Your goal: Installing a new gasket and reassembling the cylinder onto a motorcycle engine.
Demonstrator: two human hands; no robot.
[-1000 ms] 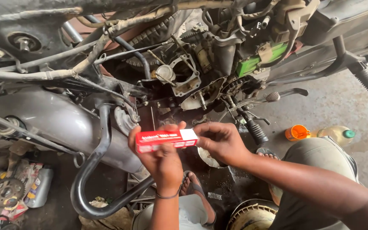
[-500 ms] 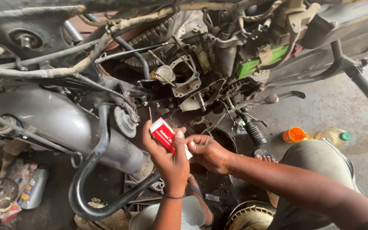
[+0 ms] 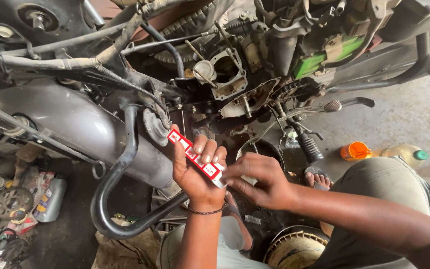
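My left hand (image 3: 195,169) grips a small red and white carton (image 3: 195,155), tilted with one end up toward the left. My right hand (image 3: 257,179) pinches the carton's lower right end with fingertips. Both hands hover in front of a stripped motorcycle engine (image 3: 230,79) with an open cylinder bore and exposed studs. A thin band circles my left wrist.
A grey exhaust pipe and muffler (image 3: 75,124) run at the left. The kick lever and footpeg (image 3: 334,105) stick out to the right. An orange cap (image 3: 355,150) and a plastic bottle (image 3: 405,155) lie on the concrete floor. A sprocket (image 3: 12,201) and an oil bottle (image 3: 51,199) lie at the lower left.
The carton has turned from level to tilted and dropped lower. My right hand has shifted from its right end to pinching its lower end. The view has moved closer.
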